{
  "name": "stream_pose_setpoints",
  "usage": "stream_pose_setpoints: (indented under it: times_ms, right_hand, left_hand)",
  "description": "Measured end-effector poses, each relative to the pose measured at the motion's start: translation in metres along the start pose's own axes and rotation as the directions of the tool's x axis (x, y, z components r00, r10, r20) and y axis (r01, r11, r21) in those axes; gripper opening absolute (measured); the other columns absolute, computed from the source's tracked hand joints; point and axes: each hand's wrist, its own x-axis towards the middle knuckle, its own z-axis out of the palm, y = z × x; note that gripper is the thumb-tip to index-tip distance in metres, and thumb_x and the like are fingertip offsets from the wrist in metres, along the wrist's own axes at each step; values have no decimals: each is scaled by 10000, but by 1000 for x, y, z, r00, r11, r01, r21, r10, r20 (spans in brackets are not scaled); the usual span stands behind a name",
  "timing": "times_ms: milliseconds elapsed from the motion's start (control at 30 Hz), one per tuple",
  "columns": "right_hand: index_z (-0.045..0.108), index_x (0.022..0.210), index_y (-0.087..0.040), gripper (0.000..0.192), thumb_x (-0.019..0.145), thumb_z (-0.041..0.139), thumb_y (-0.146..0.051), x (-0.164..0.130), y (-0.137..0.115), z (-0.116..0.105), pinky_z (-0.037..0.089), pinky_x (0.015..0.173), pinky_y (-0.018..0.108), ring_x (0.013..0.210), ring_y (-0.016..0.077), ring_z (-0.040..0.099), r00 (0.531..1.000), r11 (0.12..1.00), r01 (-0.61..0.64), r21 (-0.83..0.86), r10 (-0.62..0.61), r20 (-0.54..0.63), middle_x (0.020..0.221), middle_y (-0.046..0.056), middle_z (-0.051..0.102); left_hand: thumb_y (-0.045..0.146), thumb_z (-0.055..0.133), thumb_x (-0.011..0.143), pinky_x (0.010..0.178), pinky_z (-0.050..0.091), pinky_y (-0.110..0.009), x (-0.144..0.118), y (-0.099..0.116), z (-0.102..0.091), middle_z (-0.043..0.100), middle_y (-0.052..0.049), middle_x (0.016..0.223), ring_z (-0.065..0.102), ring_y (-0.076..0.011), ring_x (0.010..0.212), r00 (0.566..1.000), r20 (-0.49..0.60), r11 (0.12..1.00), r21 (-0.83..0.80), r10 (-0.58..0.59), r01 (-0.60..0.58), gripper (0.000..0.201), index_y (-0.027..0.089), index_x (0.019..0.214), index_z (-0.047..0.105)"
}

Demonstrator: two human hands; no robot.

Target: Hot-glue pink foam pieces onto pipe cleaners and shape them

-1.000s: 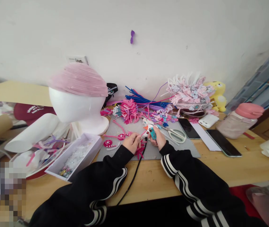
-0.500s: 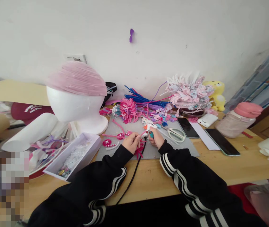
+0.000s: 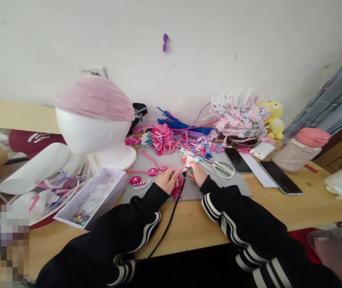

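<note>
Two beaded fuchsia discs [image 3: 135,181] left of frame centre look finished, while your left hand [image 3: 168,181] pinches a seemingly unfinished pink strip [image 3: 183,167] and your right hand [image 3: 198,174] grips a hot-glue gun [image 3: 190,159].

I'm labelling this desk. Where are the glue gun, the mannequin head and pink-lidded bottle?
Glue gun [image 3: 192,159]: head view, on its white body.
Mannequin head [image 3: 94,134]: head view, on its white surface.
Pink-lidded bottle [image 3: 297,154]: head view, on its body.

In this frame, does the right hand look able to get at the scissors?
Probably yes: the scissors lie beside the right hand with nothing seen between them, though that hand would likely have to release the glue gun first.
</note>
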Motion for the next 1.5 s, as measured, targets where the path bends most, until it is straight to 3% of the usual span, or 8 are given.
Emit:
stream_pose_setpoints:
  times_ms: [200,633,867,1000,1100,1233,1333,1500]
  right_hand:
    - [237,418,-212,438,806,267,-412,-6,-9,7,89,291,210,261,58,163,998,993,-37,-114,32,-45,286,-47,180]
    - [254,427,-210,456,829,240,-426,-11,-13,9,144,321,221,283,65,180,1000,992,13,-123,-13,-1,313,-42,194]
    - [255,390,-206,538,776,239,-580,-8,-9,5,78,304,215,260,47,140,999,994,-36,-107,36,1,292,-48,168]
    - [336,415,-192,598,713,180,-686,-8,-10,1,56,293,199,244,40,128,992,996,-87,11,86,97,282,-60,190]
    - [461,518,-162,538,668,344,-666,-8,-10,-1,103,288,187,254,41,189,988,991,-48,124,29,151,301,-72,259]
    - [538,650,-140,314,557,638,-423,-9,-6,2,155,312,180,300,38,284,991,986,91,143,-103,83,364,-81,363]
    - [560,657,-135,270,527,674,-342,-11,-6,5,183,330,185,325,42,318,989,986,140,93,-144,38,370,-78,393]
    - [561,609,-128,246,506,689,-311,-14,-9,7,212,360,191,345,41,327,983,984,162,68,-167,79,347,-79,398]
  left_hand:
    - [347,320,797,437,342,-184,2,-4,0,453,75,404,390,-62,349,999,38,1000,16,7,-7,241,185,665,440]
    - [351,317,796,451,350,-193,2,-3,0,471,67,411,406,-70,357,999,51,999,51,11,-14,238,187,671,436]
    - [357,317,798,442,345,-193,2,-6,1,463,70,407,396,-66,351,999,45,1000,25,18,-19,245,188,667,437]
    - [374,319,801,431,337,-194,2,-12,3,457,73,408,387,-65,346,999,33,999,-14,39,-38,250,190,674,431]
    - [396,305,806,413,330,-193,4,-18,5,475,74,424,381,-64,338,999,3,995,-90,38,-38,247,193,713,412]
    - [445,274,804,371,312,-190,7,-24,10,512,65,466,362,-61,318,1000,11,971,-239,11,-8,276,197,740,376]
    - [457,283,797,363,311,-190,8,-25,12,534,56,485,369,-60,318,997,69,962,-274,19,1,282,198,732,373]
    - [386,304,804,471,389,-200,5,-16,9,567,30,503,464,-75,411,987,148,988,-152,56,-33,264,190,669,418]
